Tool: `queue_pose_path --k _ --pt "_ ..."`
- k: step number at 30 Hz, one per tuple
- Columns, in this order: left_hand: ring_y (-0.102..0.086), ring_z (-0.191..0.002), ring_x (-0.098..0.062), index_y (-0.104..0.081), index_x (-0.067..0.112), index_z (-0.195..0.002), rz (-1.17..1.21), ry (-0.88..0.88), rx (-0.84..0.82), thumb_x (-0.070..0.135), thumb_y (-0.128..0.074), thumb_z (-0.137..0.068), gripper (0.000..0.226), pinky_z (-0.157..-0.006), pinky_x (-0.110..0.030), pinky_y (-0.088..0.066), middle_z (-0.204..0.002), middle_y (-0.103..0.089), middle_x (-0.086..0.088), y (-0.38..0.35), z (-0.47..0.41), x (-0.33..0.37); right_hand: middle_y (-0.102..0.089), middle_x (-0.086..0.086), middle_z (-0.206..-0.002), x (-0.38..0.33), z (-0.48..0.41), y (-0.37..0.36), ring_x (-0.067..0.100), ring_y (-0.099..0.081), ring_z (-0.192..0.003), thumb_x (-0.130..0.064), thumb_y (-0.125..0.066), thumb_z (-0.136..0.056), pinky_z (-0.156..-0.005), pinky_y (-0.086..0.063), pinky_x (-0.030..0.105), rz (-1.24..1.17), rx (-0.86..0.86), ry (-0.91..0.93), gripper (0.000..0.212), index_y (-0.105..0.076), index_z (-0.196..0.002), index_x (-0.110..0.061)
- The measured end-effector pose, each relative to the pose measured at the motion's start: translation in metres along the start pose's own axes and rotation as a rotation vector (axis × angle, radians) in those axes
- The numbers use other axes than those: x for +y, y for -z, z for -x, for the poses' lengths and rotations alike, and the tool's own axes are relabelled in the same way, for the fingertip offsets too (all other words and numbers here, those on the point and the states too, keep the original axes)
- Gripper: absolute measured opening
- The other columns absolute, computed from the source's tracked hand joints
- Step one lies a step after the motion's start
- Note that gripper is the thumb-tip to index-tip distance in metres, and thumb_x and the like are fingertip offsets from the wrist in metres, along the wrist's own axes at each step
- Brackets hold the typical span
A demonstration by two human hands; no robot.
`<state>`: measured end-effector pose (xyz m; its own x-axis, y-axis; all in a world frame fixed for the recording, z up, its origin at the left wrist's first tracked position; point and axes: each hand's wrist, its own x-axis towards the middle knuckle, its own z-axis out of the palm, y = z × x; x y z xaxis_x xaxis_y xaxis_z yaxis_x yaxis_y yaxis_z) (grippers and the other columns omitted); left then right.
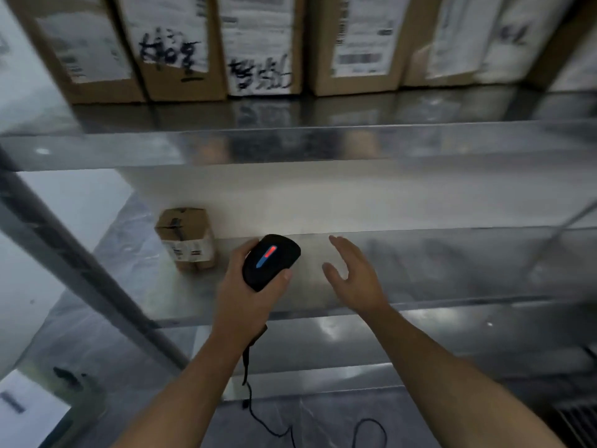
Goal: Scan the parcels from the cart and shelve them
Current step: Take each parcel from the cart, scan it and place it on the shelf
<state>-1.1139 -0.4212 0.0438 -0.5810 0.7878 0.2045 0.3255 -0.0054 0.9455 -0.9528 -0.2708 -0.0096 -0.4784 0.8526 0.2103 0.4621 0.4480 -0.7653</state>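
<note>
My left hand [245,295] grips a black barcode scanner [269,261] with a lit red and blue strip on top; its cord hangs down toward the floor. The scanner points at a small brown cardboard parcel [185,237] with a white label, standing at the left of the middle metal shelf [420,270]. My right hand [353,273] is held over the same shelf, just right of the scanner, fingers apart and holding nothing.
Several upright cardboard boxes [181,46] with white labels and black handwriting line the upper shelf [323,143]. A grey shelf post [80,270] slants across the left. A white labelled parcel [22,405] lies at the bottom left. A lower shelf [420,341] sits beneath.
</note>
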Motion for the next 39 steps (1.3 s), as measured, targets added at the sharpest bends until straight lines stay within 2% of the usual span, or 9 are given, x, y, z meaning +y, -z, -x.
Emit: queue_pose_path --k 4,11,16,20,23,27,30,36,39 --pt "-0.063 -0.101 0.007 -0.051 0.042 -0.125 0.034 -0.064 -0.124 0.029 -0.085 -0.083 0.056 -0.087 -0.024 -0.054 -0.115 -0.062 0.024 -0.069 0.022 0.028 -0.042 0.004 -0.156 0.033 0.043 0.075 0.018 -0.032 -0.147 -0.044 -0.052 -0.093 -0.117 -0.023 0.026 0.029 0.109 -0.029 0.059 -0.049 -0.147 -0.021" --pt "-0.06 -0.095 0.019 -0.05 0.042 -0.125 0.061 -0.147 -0.335 0.041 -0.078 -0.069 0.063 -0.078 -0.001 -0.044 -0.108 -0.062 0.033 -0.195 0.069 0.079 -0.034 -0.007 -0.16 0.107 0.139 0.206 0.011 -0.022 -0.15 -0.043 -0.056 -0.099 -0.117 -0.018 0.026 0.116 0.3 -0.159 0.052 -0.046 -0.149 -0.032" --pt "-0.066 -0.094 0.004 -0.05 0.048 -0.124 0.059 -0.188 -0.478 0.058 -0.077 -0.064 0.066 -0.08 -0.021 -0.055 -0.105 -0.06 0.046 -0.279 0.104 0.106 -0.034 -0.004 -0.161 0.151 0.211 0.285 0.012 -0.021 -0.151 -0.051 -0.055 -0.096 -0.123 -0.022 0.039 0.163 0.427 -0.287 0.058 -0.046 -0.149 -0.031" --pt "-0.061 -0.09 0.018 -0.05 0.051 -0.118 0.071 -0.239 -0.607 0.041 -0.086 -0.072 0.06 -0.072 -0.001 -0.043 -0.095 -0.059 0.051 -0.339 0.13 0.132 -0.035 -0.004 -0.16 0.173 0.263 0.334 0.011 -0.02 -0.15 -0.054 -0.049 -0.092 -0.122 -0.024 0.042 0.203 0.516 -0.386 0.064 -0.045 -0.15 -0.028" --pt "-0.061 -0.089 0.018 -0.052 0.052 -0.114 0.081 -0.265 -0.704 0.026 -0.088 -0.079 0.056 -0.073 -0.001 -0.043 -0.095 -0.059 0.05 -0.38 0.143 0.146 -0.035 -0.002 -0.161 0.185 0.29 0.362 0.017 -0.022 -0.152 -0.053 -0.049 -0.092 -0.123 -0.022 0.038 0.2 0.594 -0.459 0.064 -0.044 -0.15 -0.028" --pt "-0.072 -0.089 -0.011 -0.052 0.066 -0.109 0.104 -0.282 -0.81 0.05 -0.08 -0.067 0.053 -0.083 -0.035 -0.059 -0.102 -0.068 0.032 -0.429 0.155 0.161 -0.036 -0.003 -0.16 0.198 0.318 0.39 0.013 -0.024 -0.15 -0.05 -0.051 -0.092 -0.123 -0.022 0.036 0.178 0.697 -0.536 0.062 -0.045 -0.15 -0.027" --pt "-0.073 -0.09 -0.016 -0.051 0.066 -0.109 0.127 -0.306 -0.874 0.054 -0.078 -0.065 0.052 -0.085 -0.042 -0.059 -0.104 -0.07 0.025 -0.466 0.159 0.17 -0.037 -0.003 -0.159 0.21 0.331 0.41 0.009 -0.026 -0.149 -0.04 -0.058 -0.099 -0.122 -0.023 0.031 0.196 0.765 -0.584 0.053 -0.046 -0.149 -0.026" --pt "-0.073 -0.09 -0.017 -0.053 0.06 -0.111 0.17 -0.307 -0.989 0.04 -0.086 -0.074 0.053 -0.083 -0.034 -0.058 -0.107 -0.072 0.017 -0.55 0.156 0.185 -0.036 -0.007 -0.159 0.245 0.337 0.452 -0.003 -0.024 -0.142 -0.036 -0.058 -0.1 -0.117 -0.021 0.024 0.242 0.845 -0.675 0.052 -0.045 -0.15 -0.031" --pt "-0.07 -0.091 -0.001 -0.055 0.05 -0.119 0.198 -0.337 -1.025 0.038 -0.087 -0.074 0.056 -0.079 -0.021 -0.053 -0.107 -0.07 0.019 -0.596 0.147 0.193 -0.035 -0.007 -0.159 0.269 0.325 0.478 0.0 -0.025 -0.144 -0.037 -0.057 -0.1 -0.115 -0.02 0.024 0.273 0.879 -0.728 0.052 -0.043 -0.151 -0.03"
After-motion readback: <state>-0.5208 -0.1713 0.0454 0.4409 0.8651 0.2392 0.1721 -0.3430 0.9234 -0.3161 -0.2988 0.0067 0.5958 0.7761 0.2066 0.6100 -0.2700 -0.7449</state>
